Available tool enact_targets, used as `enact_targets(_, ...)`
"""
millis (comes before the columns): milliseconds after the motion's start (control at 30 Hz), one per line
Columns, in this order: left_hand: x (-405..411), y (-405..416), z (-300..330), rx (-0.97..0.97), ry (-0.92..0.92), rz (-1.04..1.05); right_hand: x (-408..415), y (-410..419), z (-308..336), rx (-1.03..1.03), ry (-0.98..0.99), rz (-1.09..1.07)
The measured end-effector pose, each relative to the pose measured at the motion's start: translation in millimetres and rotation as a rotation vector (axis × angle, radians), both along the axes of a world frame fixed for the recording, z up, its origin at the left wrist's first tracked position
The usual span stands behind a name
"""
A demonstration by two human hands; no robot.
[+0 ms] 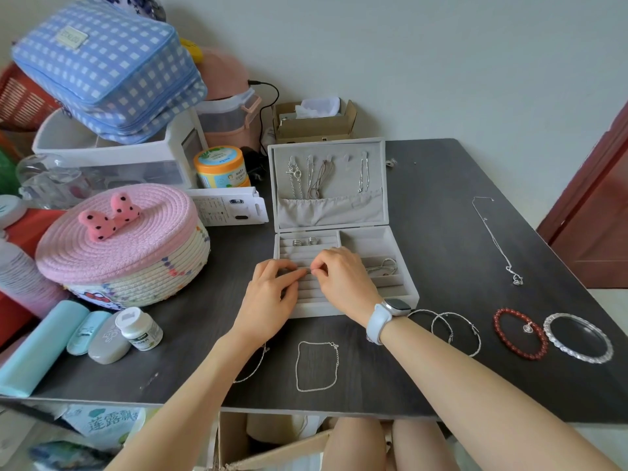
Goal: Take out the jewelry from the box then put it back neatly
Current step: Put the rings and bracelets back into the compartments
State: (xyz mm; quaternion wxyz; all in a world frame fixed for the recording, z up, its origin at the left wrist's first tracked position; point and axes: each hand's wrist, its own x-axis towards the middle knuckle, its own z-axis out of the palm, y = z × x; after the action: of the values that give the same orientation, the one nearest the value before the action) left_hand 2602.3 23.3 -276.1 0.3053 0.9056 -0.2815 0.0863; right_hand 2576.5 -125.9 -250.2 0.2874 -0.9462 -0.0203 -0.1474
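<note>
An open grey jewelry box [406,287] stands mid-table, its lid upright with several chains hanging inside. Silver rings [304,242] sit in the top ring row. My left hand [272,294] and my right hand [343,277] meet over the ring rows, fingertips pinching a small silver piece [308,270] between them. Out on the table lie a thin chain bracelet [317,366], two silver hoops [448,329], a red bead bracelet [520,333], a silver bangle [578,338] and a long necklace [496,239].
A pink-lidded woven basket [122,246] stands left of the box, with cases and a pill bottle [139,329] in front of it. Storage boxes, a checked bag and a jar crowd the back left. A cardboard box [314,122] sits behind the lid.
</note>
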Motion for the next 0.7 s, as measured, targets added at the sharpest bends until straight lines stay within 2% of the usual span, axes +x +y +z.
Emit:
enact_targets(233,-0.1,-0.1,3.6,0.022,-0.01,-0.011,0.3,-0.3,-2.0,-0.099,0.008,0.023)
enact_targets(433,0.1,0.0,8.5,0.087,-0.079,-0.022,-8.0,-5.1,4.9,-0.169,0.117,0.071)
enact_targets(533,2.9,0.9,14.4,0.118,-0.021,-0.047,-13.0,-5.6,8.7,-0.143,0.098,0.061)
enact_targets(600,2.7,5.5,20.5,0.052,0.022,-0.026,-15.0,-6.7,9.9,-0.125,0.103,0.066)
enact_targets(700,-4.1,18.9,32.4,-0.15,0.006,0.095,-20.1,-9.9,8.7,-0.094,0.052,0.056)
